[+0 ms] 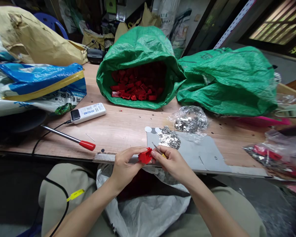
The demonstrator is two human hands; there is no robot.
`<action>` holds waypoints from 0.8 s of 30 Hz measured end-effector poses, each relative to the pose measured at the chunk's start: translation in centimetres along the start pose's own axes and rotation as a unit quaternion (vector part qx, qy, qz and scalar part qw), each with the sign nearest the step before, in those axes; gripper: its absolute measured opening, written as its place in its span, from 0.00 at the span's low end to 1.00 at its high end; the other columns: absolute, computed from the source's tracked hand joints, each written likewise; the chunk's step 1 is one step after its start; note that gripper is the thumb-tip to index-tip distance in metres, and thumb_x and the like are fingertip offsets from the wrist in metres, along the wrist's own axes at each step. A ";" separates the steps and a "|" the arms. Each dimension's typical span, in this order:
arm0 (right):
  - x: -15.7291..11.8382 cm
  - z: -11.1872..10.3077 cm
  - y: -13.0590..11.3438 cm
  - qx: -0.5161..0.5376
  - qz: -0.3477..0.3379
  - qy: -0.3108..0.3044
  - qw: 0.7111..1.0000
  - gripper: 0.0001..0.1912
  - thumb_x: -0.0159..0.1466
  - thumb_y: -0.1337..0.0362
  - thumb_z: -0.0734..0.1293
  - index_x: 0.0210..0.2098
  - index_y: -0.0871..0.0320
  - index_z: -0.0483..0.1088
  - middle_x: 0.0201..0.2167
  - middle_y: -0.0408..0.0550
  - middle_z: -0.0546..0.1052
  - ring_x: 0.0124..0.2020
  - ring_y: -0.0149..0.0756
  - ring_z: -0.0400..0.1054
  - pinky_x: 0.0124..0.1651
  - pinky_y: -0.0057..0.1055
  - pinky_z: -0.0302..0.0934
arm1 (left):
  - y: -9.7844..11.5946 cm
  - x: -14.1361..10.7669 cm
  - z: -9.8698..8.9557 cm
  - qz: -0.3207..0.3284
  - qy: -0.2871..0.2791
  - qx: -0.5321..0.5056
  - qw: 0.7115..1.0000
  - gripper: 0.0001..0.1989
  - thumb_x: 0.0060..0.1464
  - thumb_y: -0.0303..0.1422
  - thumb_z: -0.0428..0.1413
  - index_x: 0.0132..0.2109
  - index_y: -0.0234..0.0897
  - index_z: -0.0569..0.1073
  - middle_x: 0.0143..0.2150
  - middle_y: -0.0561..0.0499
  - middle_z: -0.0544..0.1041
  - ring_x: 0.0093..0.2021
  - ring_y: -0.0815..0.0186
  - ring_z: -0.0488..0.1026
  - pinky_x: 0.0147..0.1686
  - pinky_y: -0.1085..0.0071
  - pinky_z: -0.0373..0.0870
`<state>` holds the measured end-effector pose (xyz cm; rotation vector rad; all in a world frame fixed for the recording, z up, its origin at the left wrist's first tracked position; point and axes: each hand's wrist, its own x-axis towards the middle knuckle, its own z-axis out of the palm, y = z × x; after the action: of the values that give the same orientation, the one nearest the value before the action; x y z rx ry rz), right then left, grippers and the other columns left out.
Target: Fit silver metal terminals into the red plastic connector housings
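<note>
Holding red part (144, 157), wood-look tabletop (123, 126), green sacks (143, 42), possibly barred window (273, 24)

Red pc (144, 157) in L fingers (128, 153), tool (157, 148) in R fingers (169, 152), nr metal bits (170, 138)

Workshop, wooden workbench (120, 126), parts-filled green sack (143, 42)

No lettering reads with certainty. Dark Chinese characters run along the lower right of the blue-and-white sack (43, 86), blue print marks the white device (90, 113), and faint print shows on the right-hand green sack (227, 79), all too small or blurred.
</note>
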<state>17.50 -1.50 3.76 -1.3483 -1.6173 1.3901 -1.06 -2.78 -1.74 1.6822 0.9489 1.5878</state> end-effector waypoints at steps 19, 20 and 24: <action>-3.4 1.8 1.0 0.408 0.168 -0.036 0.897 0.25 0.54 0.52 0.81 0.27 0.60 0.64 0.19 0.33 0.63 0.13 0.13 0.37 0.13 0.15 0.40 | 2.0 -0.2 0.6 -0.188 -0.076 -0.222 0.954 0.16 0.47 0.24 0.70 0.44 0.42 0.81 0.49 0.49 0.84 0.55 0.59 0.79 0.55 0.67 0.78; -3.5 1.8 0.9 0.409 0.172 -0.037 0.895 0.26 0.54 0.51 0.81 0.26 0.60 0.63 0.19 0.33 0.62 0.13 0.13 0.36 0.13 0.15 0.40 | 2.1 -0.1 0.6 -0.208 -0.077 -0.244 0.944 0.16 0.46 0.25 0.71 0.43 0.41 0.81 0.49 0.49 0.84 0.53 0.59 0.80 0.54 0.69 0.79; -2.9 0.1 0.7 0.276 0.169 -0.054 0.945 0.25 0.57 0.44 0.76 0.32 0.59 0.69 0.20 0.36 0.67 0.12 0.17 0.39 0.13 0.20 0.44 | 1.8 0.2 0.6 -0.213 -0.052 -0.223 0.950 0.15 0.46 0.26 0.71 0.42 0.39 0.80 0.45 0.48 0.85 0.47 0.62 0.83 0.48 0.72 0.81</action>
<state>18.53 -4.30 3.56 -1.2477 -0.9596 1.9659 -0.32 -3.53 -0.14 1.1427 0.7627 1.2870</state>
